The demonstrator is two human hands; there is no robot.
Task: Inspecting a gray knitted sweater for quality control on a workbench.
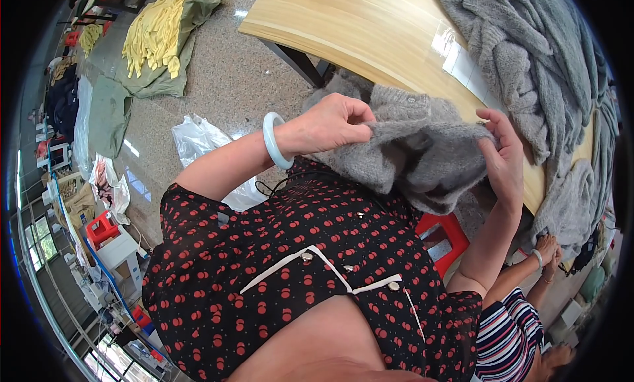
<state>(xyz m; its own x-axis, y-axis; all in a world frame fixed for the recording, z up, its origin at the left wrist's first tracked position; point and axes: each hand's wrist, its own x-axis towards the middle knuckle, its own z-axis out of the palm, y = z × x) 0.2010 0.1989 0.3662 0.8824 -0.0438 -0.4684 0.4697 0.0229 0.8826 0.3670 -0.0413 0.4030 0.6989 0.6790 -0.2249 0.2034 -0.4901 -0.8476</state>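
Note:
A grey knitted garment [416,151] hangs between my two hands, just below the edge of a light wooden table [356,25]. My left hand [333,123], with a pale jade-coloured bangle on the wrist, pinches a fold at the garment's left side. My right hand [503,158] grips the knit at its right side, thumb and fingers closed on the fabric. The lower part of the garment droops toward my lap. My black dress with red spots fills the lower middle of the view.
A heap of grey knitwear [528,45] lies on the table's right part. A red plastic stool [441,240] stands below. Another person's hands [548,246] and striped top are at lower right. Yellow gloves [155,35] on green cloth and a clear plastic bag [198,139] lie on the floor.

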